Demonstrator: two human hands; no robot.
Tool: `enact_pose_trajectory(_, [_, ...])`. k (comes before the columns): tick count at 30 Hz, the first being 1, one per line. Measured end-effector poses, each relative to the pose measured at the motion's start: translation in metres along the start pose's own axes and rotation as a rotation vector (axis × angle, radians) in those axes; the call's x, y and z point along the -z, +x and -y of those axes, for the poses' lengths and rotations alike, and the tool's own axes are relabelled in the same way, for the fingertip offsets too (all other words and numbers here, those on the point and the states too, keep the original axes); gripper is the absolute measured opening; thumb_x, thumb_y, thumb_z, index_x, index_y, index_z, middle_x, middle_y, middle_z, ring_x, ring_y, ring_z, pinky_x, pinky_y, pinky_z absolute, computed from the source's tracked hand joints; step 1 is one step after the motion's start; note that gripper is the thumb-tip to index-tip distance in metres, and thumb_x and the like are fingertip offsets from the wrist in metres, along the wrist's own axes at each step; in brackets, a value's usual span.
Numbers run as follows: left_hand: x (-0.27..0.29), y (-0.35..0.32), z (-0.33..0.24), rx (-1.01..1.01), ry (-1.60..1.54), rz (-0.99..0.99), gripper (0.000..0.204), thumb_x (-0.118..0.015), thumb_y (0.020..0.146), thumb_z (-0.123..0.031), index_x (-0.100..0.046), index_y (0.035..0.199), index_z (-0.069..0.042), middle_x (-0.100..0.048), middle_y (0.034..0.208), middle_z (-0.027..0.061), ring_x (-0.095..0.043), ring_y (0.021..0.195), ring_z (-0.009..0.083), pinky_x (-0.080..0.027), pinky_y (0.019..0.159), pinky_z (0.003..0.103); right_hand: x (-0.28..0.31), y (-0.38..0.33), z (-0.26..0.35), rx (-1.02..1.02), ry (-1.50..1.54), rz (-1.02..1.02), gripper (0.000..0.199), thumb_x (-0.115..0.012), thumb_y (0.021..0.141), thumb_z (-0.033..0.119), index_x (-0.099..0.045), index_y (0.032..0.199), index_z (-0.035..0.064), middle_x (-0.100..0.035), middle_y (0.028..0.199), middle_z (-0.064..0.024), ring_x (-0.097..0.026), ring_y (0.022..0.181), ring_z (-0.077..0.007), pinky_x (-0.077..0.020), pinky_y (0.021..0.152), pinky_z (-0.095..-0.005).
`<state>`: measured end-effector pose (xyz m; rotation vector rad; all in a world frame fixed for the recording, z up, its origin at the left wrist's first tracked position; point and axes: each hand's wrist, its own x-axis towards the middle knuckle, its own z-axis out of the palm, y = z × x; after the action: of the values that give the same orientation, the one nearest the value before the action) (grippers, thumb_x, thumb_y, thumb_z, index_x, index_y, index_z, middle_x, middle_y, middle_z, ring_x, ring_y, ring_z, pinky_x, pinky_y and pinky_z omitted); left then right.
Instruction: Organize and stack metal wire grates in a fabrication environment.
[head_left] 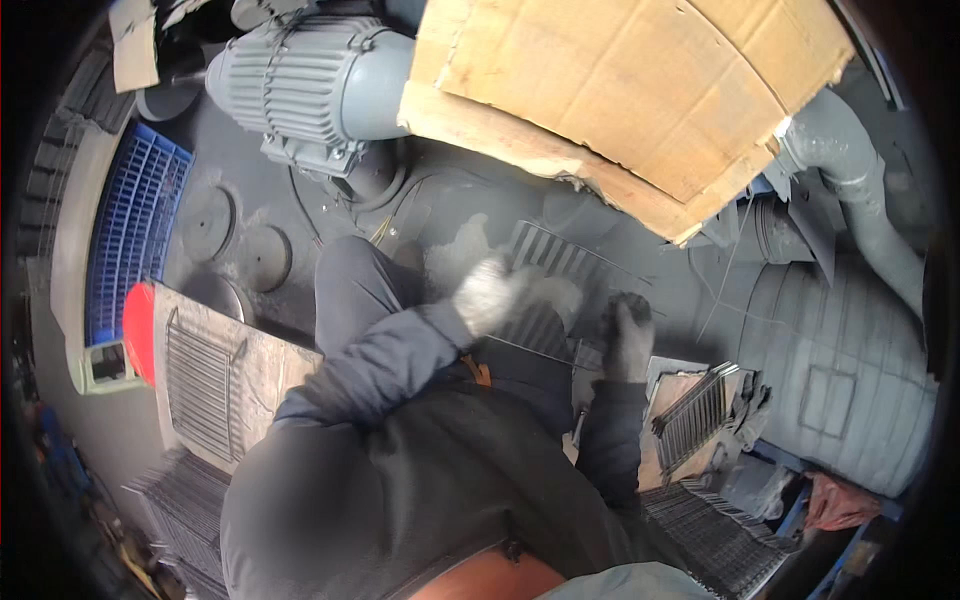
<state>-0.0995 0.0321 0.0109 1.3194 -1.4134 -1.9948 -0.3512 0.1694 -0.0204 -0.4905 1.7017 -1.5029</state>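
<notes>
A wire rack (550, 285) of parallel bars lies between my two gloved hands, in front of my knees. My left hand (490, 296), in a pale, dirty glove, is at the rack's left side; motion smears its fingers, so its grip cannot be made out. On the right, my right hand (628, 340) wears a darker grey glove and is closed beside the rack's right edge. Whatever it holds, if anything, is hidden. Dark sleeves cover both forearms.
Finished-looking wire racks (205, 385) lean on a board at left; others (692, 420) lie at right, with stacks (715, 530) below. A grey motor (300, 85), cardboard sheet (620, 90), blue crate (135, 230) and large grey cylinder (840, 370) surround me.
</notes>
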Motion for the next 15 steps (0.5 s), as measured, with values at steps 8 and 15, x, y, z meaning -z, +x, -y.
enact_pose_trajectory(8, [0.053, 0.001, 0.05, -0.006, -0.253, -0.242, 0.029, -0.071, 0.105, -0.025, -0.057, 0.11, 0.0, -0.065, 0.081, 0.0072, -0.063, 0.062, 0.0148, -0.056, 0.056, 0.032, -0.07, 0.012, 0.001, 0.164, -0.179, 0.195, 0.03, -0.065, 0.103, 0.012, -0.064, 0.13, 0.0, -0.071, 0.106, -0.0097, -0.068, 0.092, -0.0205, -0.0565, 0.077, -0.0361])
enact_pose_trajectory(15, [0.055, 0.014, 0.001, -0.29, 0.432, 0.172, 0.021, -0.07, 0.098, -0.016, -0.068, 0.108, 0.002, -0.068, 0.084, 0.008, -0.068, 0.072, 0.0187, -0.059, 0.066, 0.037, -0.032, -0.006, 0.033, -0.131, 0.036, 0.218, 0.043, -0.068, 0.101, 0.013, -0.062, 0.14, -0.0047, -0.07, 0.128, -0.0127, -0.068, 0.113, -0.0221, -0.0541, 0.101, -0.0357])
